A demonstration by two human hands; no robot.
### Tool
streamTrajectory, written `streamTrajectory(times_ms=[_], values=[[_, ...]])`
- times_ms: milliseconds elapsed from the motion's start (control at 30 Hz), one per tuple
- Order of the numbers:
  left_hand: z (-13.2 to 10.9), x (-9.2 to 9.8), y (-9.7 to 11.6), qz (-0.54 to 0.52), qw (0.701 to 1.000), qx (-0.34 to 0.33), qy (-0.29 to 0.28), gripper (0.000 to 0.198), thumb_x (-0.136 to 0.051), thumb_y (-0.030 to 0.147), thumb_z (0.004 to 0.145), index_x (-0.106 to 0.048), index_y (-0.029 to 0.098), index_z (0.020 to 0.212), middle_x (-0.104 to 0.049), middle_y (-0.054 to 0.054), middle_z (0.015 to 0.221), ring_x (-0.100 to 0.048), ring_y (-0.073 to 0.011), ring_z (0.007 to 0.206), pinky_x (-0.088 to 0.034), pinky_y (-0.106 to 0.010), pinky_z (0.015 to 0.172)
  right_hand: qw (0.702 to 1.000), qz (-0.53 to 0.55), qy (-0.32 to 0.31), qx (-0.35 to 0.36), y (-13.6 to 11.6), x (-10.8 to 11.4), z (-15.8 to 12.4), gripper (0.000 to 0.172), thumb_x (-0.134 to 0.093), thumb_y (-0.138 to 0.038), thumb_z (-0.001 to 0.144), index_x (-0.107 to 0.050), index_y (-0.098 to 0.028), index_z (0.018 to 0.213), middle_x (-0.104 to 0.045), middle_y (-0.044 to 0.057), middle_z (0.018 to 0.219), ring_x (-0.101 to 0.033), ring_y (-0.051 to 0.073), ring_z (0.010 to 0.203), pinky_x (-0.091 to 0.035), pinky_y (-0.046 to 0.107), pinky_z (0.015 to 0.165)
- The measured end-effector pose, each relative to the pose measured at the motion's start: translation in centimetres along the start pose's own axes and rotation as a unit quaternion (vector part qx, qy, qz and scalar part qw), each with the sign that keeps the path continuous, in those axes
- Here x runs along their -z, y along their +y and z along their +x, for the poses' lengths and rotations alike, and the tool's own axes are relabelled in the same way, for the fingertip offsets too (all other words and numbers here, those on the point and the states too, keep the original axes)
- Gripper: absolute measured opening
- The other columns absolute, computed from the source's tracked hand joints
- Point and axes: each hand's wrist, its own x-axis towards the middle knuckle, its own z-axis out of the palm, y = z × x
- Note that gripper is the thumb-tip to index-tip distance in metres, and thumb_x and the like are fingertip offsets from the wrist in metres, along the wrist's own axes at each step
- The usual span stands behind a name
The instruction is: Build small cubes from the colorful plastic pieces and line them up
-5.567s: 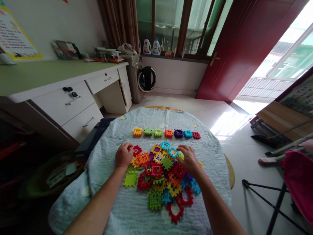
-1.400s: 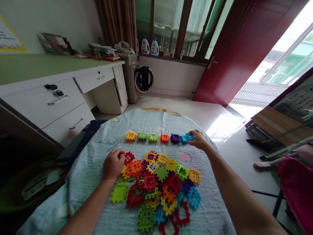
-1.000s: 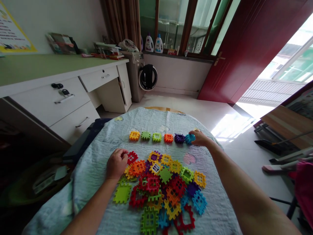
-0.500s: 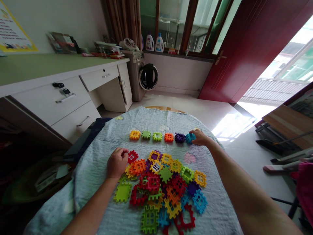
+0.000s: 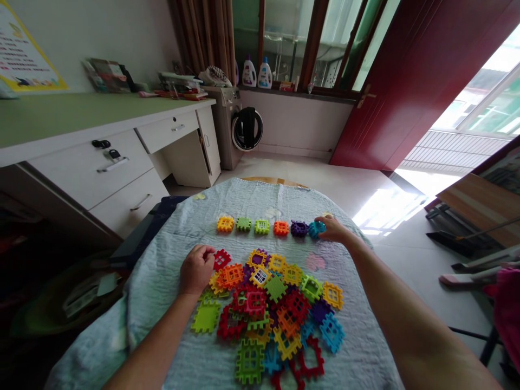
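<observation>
At the right end of a row of small cube-like blocks, my right hand (image 5: 333,228) is closed on a blue block (image 5: 316,229). Beside it stands a dark purple block (image 5: 299,229); leftward follow an orange block (image 5: 281,228), two green ones and a yellow block (image 5: 225,223). My left hand (image 5: 197,269) rests on the cloth with curled fingers. Its fingertips meet the edge of a red window-shaped tile (image 5: 221,259); whether they grip it is hidden. To its right spreads a pile of interlocking plastic tiles, with a green tile (image 5: 275,288) on top.
A pale blue patterned cloth (image 5: 162,281) covers the round table. White drawers (image 5: 97,168) stand at the left, and a washing machine (image 5: 227,127) with its door open is behind. A red door (image 5: 377,81) is at the back right.
The view has shifted very slightly. Both hands, the row of blocks and the tile pile look the same as before.
</observation>
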Motion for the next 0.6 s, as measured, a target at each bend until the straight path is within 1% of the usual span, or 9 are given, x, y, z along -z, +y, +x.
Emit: streamTrajectory(times_ms=[67, 133, 200, 267, 300, 367, 467, 533, 600], values=[[0.0, 0.0, 0.0, -0.001, 1.000, 0.004, 0.001, 0.016, -0.044, 0.022, 0.074, -0.060, 0.021, 0.072, -0.065, -0.005, 0.081, -0.061, -0.0219, 0.080, -0.047, -0.033, 0.079, 1.000, 0.010, 0.015, 0.003, -0.1, 0.1, -0.5, 0.075, -0.071, -0.023, 0.061, -0.054, -0.020, 0.134, -0.056, 0.013, 0.119, -0.055, 0.028, 0.106, -0.045, 0.038, 0.091], [0.0, 0.0, 0.1, -0.005, 1.000, 0.007, -0.001, 0.016, -0.044, 0.022, 0.074, -0.060, 0.021, 0.073, -0.065, -0.005, 0.081, -0.061, -0.0211, 0.079, -0.047, -0.032, 0.078, 0.997, 0.051, 0.057, 0.010, -0.3, 0.2, -1.7, 0.081, -0.070, -0.028, 0.064, -0.046, -0.021, 0.141, -0.054, 0.014, 0.124, -0.056, 0.029, 0.110, -0.047, 0.040, 0.091], [0.0, 0.2, 0.2, -0.014, 1.000, 0.001, -0.017, 0.016, -0.045, 0.024, 0.076, -0.061, 0.021, 0.075, -0.065, -0.004, 0.080, -0.061, -0.0201, 0.078, -0.047, -0.031, 0.077, 0.984, 0.126, 0.122, 0.021, -0.8, -0.1, -3.9, 0.078, -0.068, -0.035, 0.068, -0.043, -0.024, 0.142, -0.054, 0.013, 0.126, -0.057, 0.028, 0.110, -0.050, 0.041, 0.088], [-0.1, 0.4, 0.4, -0.027, 0.998, -0.014, -0.046, 0.018, -0.047, 0.028, 0.078, -0.062, 0.021, 0.077, -0.066, -0.004, 0.081, -0.061, -0.0192, 0.078, -0.048, -0.030, 0.077, 0.964, 0.196, 0.176, 0.027, -1.4, -0.9, -7.1, 0.070, -0.065, -0.039, 0.073, -0.044, -0.028, 0.139, -0.055, 0.011, 0.126, -0.059, 0.027, 0.110, -0.052, 0.041, 0.086], [-0.1, 0.5, 0.5, -0.034, 0.997, -0.021, -0.059, 0.019, -0.047, 0.031, 0.080, -0.063, 0.021, 0.078, -0.067, -0.003, 0.081, -0.062, -0.0190, 0.078, -0.048, -0.029, 0.077, 0.957, 0.218, 0.187, 0.027, -1.8, -1.5, -9.0, 0.066, -0.063, -0.040, 0.075, -0.045, -0.030, 0.137, -0.055, 0.009, 0.125, -0.059, 0.026, 0.110, -0.054, 0.041, 0.083], [-0.2, 0.6, 0.7, -0.047, 0.996, -0.029, -0.077, 0.021, -0.048, 0.034, 0.081, -0.064, 0.021, 0.079, -0.068, -0.003, 0.082, -0.062, -0.0189, 0.079, -0.048, -0.029, 0.077, 0.949, 0.245, 0.201, 0.003, -2.7, -3.1, -12.8, 0.057, -0.062, -0.042, 0.078, -0.050, -0.028, 0.132, -0.055, 0.010, 0.127, -0.060, 0.026, 0.107, -0.055, 0.041, 0.080], [-0.2, 0.7, 0.9, -0.060, 0.994, -0.025, -0.087, 0.023, -0.049, 0.037, 0.080, -0.065, 0.021, 0.080, -0.068, -0.003, 0.082, -0.062, -0.0189, 0.079, -0.048, -0.030, 0.077, 0.941, 0.269, 0.202, -0.038, -3.8, -5.8, -17.5, 0.054, -0.062, -0.046, 0.079, -0.053, -0.024, 0.128, -0.057, 0.011, 0.124, -0.059, 0.026, 0.109, -0.054, 0.042, 0.084], [-0.1, 0.9, 1.0, -0.068, 0.993, -0.018, -0.100, 0.023, -0.049, 0.038, 0.079, -0.065, 0.021, 0.080, -0.068, -0.003, 0.083, -0.062, -0.0186, 0.078, -0.049, -0.030, 0.078, 0.933, 0.285, 0.211, -0.066, -4.2, -7.5, -19.4, 0.051, -0.059, -0.049, 0.081, -0.055, -0.022, 0.124, -0.058, 0.011, 0.122, -0.059, 0.025, 0.108, -0.053, 0.042, 0.086], [0.0, 1.2, 1.4, -0.074, 0.990, -0.010, -0.123, 0.025, -0.050, 0.039, 0.079, -0.066, 0.021, 0.084, -0.069, -0.003, 0.086, -0.063, -0.0190, 0.080, -0.050, -0.032, 0.081, 0.925, 0.289, 0.232, -0.086, -4.4, -8.7, -20.3, 0.047, -0.055, -0.051, 0.084, -0.057, -0.020, 0.119, -0.060, 0.012, 0.116, -0.060, 0.024, 0.102, -0.052, 0.042, 0.089]])
